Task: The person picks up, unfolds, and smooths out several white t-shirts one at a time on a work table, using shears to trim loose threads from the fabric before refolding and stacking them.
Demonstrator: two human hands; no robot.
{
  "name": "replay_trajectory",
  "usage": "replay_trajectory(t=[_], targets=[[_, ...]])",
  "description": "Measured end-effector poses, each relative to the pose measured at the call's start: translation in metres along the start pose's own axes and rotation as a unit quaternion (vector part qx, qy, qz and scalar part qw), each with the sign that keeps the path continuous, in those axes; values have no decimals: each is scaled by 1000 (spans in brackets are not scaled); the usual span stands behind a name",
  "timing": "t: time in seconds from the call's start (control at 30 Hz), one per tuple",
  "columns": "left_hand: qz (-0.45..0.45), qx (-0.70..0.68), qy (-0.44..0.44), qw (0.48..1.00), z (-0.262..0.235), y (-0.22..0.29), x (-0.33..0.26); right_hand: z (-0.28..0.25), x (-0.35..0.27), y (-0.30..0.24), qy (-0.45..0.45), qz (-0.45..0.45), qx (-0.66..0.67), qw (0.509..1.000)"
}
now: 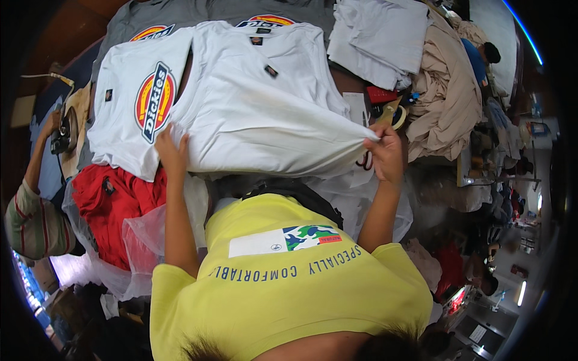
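Note:
A white sleeveless shirt [259, 102] lies spread on the table before me, its neckline and a small dark label at the far side. My right hand [385, 151] pinches the shirt's near right corner and draws the cloth out in taut folds. At the near left edge, my left hand [173, 150] has its fingers closed around the cloth, partly hiding that edge. Left of it lies another white shirt [120, 90] with a red, yellow and dark blue printed emblem, close to my left hand.
Grey printed shirts [198, 12] lie at the far side. Folded white cloth [376, 42] and beige fabric [445, 90] sit at right, near a tape roll [398, 117] and scissors [365, 160]. Red garments [117, 204] fill a plastic bag at left; beyond, another person's hand holds an iron [62, 137].

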State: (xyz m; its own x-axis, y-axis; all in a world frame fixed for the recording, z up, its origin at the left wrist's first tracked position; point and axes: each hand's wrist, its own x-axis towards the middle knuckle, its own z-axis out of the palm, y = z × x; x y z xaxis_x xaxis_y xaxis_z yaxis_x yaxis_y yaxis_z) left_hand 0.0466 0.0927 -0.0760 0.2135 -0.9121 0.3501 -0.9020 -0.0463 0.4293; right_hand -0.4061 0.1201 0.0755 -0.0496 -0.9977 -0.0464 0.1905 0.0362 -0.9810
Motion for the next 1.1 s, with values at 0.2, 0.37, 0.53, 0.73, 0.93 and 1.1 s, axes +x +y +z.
replay_trajectory(t=[0.2, 0.37, 0.53, 0.73, 0.93, 1.1], targets=[[73, 62, -12, 995, -5, 33, 29, 5, -4, 5, 38, 28, -137, 989], [149, 99, 8, 984, -3, 19, 34, -2, -22, -7, 85, -67, -130, 986], [136, -5, 42, 990, -45, 25, 41, -22, -43, -39, 123, -104, -28, 987], [100, -179, 152, 967, -196, 69, 113, -45, -10, -110, 110, -201, 21, 973], [42, -225, 4, 973, -143, 48, 265, -28, 160, -90, 160, -217, -29, 962], [98, -158, 138, 973, -42, 28, 253, 9, 199, 20, 132, -250, -139, 949]])
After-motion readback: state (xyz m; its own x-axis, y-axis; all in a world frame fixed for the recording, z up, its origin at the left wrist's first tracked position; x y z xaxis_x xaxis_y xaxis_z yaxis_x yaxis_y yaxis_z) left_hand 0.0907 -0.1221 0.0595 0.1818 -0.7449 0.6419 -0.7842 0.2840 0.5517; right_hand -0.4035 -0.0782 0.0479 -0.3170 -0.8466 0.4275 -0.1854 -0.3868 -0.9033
